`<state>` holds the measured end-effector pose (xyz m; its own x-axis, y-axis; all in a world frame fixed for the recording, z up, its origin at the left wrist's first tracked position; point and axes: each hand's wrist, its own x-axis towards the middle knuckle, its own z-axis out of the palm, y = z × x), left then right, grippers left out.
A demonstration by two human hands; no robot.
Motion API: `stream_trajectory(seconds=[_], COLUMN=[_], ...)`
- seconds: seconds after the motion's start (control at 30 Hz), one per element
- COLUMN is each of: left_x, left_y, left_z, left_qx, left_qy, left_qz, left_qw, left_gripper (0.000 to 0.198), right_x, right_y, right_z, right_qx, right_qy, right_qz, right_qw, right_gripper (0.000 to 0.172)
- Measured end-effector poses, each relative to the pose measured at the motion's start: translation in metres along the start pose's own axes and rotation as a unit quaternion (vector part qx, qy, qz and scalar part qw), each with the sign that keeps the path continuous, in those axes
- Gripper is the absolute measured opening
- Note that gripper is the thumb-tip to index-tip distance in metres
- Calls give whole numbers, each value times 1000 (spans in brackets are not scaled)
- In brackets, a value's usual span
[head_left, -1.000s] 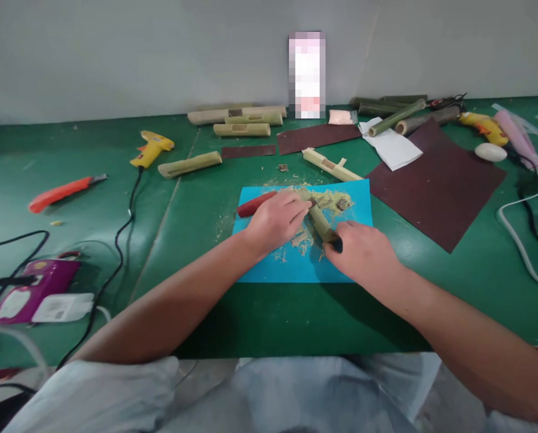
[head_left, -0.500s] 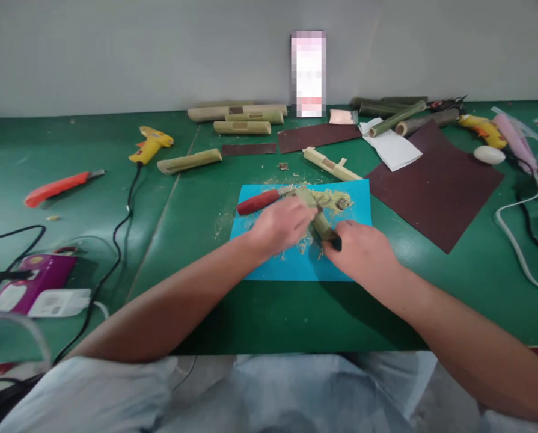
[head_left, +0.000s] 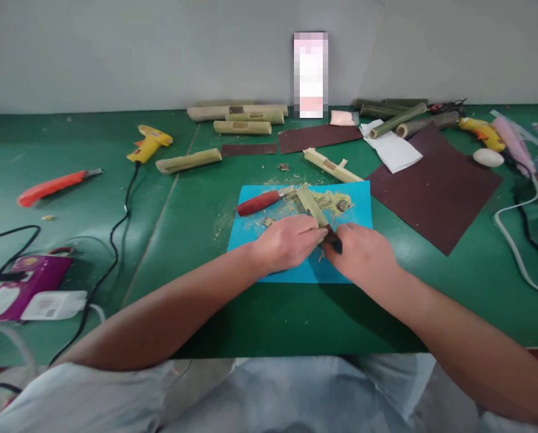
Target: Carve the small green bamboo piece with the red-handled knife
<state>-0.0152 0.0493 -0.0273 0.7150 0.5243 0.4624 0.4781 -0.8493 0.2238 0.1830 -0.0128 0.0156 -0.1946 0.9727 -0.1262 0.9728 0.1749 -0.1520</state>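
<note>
My right hand (head_left: 363,249) is closed around the near end of a pale green bamboo tube (head_left: 311,204) with a notch cut in it. The tube lies slantwise over a blue sheet (head_left: 250,240). My left hand (head_left: 291,240) is closed with its fingertips against the tube, pinching a small dark brown piece of sandpaper (head_left: 330,232) close to my right fingers. My fingers partly hide the sandpaper. Beside the tube's far end rests a red-handled carving tool (head_left: 258,203), and pale shavings (head_left: 338,201) are scattered over the sheet.
A notched bamboo piece (head_left: 332,165) lies behind the sheet, with more bamboo tubes (head_left: 242,127) along the wall. Brown sandpaper sheets (head_left: 440,192) lie right. To the left are a yellow glue gun (head_left: 149,144), its cable and an orange cutter (head_left: 55,187). A phone (head_left: 311,75) leans on the wall.
My left hand has slid along the bamboo tube from its middle toward the near end, closer to my right hand. The right hand stays about where it was.
</note>
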Motion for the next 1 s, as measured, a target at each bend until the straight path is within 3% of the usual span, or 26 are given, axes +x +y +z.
stream_trajectory(seconds=[0.17,0.4,0.6,0.7,0.87,1.0], left_x=[3,1,4,1,-6,-7], left_y=[-18,-11,-25,-20,-2,0], left_z=[2,1,5,4,0,-1], left_qx=[78,46,-14,-55,-99,-83], left_qy=[95,75,104,102,43,32], left_qz=[-48,-36,-86,-97,-26,-2], left_qw=[991,995,991,989,994,996], left_gripper=[28,28,23,23,27,28], right_x=[-1,-3,-2,-2,-2,-1], right_y=[-1,-2,0,0,1,0], right_z=[-1,-1,2,2,3,3], right_qx=[-4,-6,0,2,-3,-1], right_qy=[4,19,24,23,23,18], right_qz=[1,-12,-22,-19,-15,-11], right_qw=[1000,1000,999,1000,1000,1000], right_gripper=[25,23,26,26,25,27])
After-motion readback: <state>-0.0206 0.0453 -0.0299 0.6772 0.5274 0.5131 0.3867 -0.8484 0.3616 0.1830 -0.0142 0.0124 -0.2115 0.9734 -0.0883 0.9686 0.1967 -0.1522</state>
